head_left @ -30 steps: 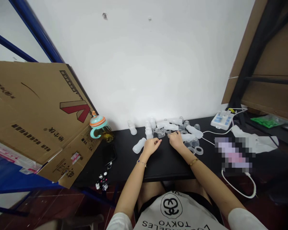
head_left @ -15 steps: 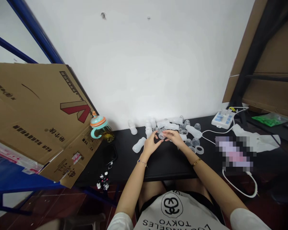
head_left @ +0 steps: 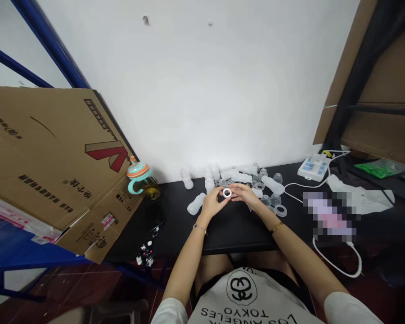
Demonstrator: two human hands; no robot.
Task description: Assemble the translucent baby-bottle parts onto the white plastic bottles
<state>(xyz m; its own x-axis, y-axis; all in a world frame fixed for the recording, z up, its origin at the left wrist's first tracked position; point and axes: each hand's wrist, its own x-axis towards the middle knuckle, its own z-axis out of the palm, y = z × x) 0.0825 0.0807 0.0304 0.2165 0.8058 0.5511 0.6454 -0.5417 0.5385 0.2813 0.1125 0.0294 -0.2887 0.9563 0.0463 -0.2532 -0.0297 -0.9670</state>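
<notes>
Held: While left hand (head_left: 212, 202) and right hand (head_left: 245, 195) grasp a round white plastic ring (head_left: 223, 193), work looks unfinished.
Loose: clear domed plastic caps (head_left: 276, 199), apparently unjoined.

Ring (head_left: 227, 197): smooth plas., slt. gloss. Bottles (head_left: 196, 204): translucent matt plas. Domed caps (head_left: 276, 200): clear glossy plas. Surface (head_left: 231, 229): smooth, mostly matt. Carton (head_left: 60, 148): matt cardbd. w/ glossy tape (head_left: 20, 220). Shirt (head_left: 273, 299): matt cloth.
</notes>
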